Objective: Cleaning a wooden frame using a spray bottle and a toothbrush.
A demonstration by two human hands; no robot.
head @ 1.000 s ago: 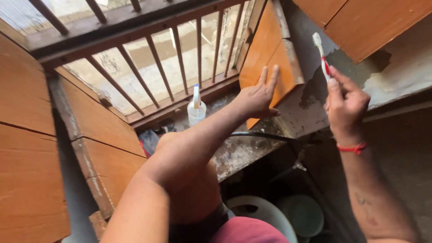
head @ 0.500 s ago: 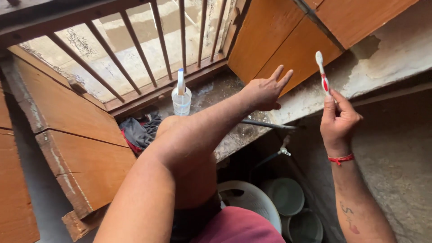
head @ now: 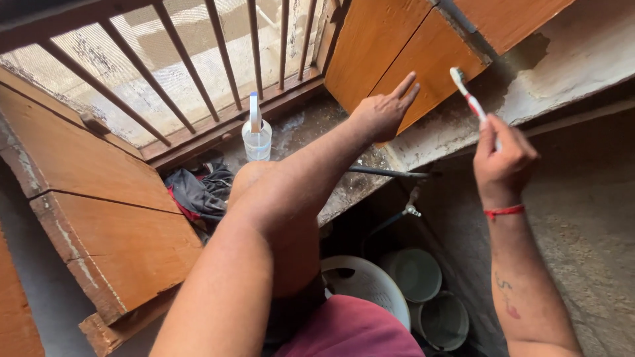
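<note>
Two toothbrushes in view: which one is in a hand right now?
The red-and-white toothbrush, pinched upright in the right hand. The blue-and-white one stands untouched in the clear cup on the sill, by the window bars.

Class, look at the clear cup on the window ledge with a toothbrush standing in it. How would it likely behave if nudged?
The cup looks thin, clear and probably light, so it would likely slide easily. The tall toothbrush leaning in it makes it top-heavy, so it may tip. The ledge looks rough and uneven, which adds to that risk.
</note>
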